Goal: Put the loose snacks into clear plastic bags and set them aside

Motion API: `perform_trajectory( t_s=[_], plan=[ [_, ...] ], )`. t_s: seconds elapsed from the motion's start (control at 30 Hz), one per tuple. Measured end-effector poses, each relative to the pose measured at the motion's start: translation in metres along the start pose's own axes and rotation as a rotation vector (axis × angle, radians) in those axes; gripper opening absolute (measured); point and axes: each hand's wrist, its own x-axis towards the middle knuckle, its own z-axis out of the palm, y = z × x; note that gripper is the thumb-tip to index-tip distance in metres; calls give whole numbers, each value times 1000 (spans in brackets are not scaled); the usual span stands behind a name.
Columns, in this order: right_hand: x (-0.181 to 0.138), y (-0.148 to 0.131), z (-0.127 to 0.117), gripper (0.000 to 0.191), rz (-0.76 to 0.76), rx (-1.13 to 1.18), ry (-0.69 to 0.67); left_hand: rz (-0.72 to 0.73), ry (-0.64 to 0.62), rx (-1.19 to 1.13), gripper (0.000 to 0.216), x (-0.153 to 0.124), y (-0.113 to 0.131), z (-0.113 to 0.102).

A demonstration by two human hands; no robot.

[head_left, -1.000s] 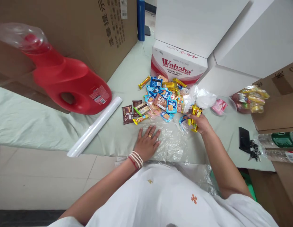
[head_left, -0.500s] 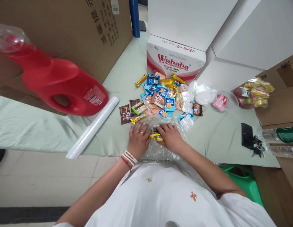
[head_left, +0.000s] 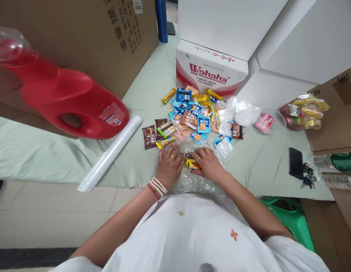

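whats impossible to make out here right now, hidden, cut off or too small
Head view: part of the yellow packets, covered by the right hand.
Head view: whatever may lie under the left hand, which hides it.
Head view: the number of packets in the snack pile; upper ones cover lower ones.
Head view: the clear bottles' far ends, cut off by the right edge.
Head view: fine print on the red jug's label, too small.
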Motion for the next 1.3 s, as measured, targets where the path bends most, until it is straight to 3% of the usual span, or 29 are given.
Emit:
perform_trajectory(
  t_s=[0.27,0.4,0.53,0.63,0.73,0.8,0.93,1.07,1.2,1.3],
  plan=[
    [1,-15,9,70,-55,-48,13,-13,-48,-25,38,-7,-10,6],
    [0,-8,13,85,-49,27,69,-36,-21,-19,39,-9,-12,6],
    [-13,2,9,78,-48,68,125,0,47,9,41,-24,-24,-7],
    [-45,6,2,66,-119,161,200,221,45,-46,52,-45,-37,-28],
    [-90,11,3,61,-232,257,128,506,-149,-166,61,-66,-49,-45],
    [-115,14,12,59,-267,240,65,558,-262,-176,58,-75,-56,-47],
    [-131,20,29,30,-216,219,137,522,-266,-187,32,-72,-66,-38],
    [-112,29,14,21,-176,445,207,362,-249,-372,22,-39,-66,-43],
    [-85,45,-7,25,76,453,235,95,-198,-310,35,7,-57,-47],
    [-65,53,-8,25,280,324,135,-48,-150,-139,29,28,-52,-32]
  ],
)
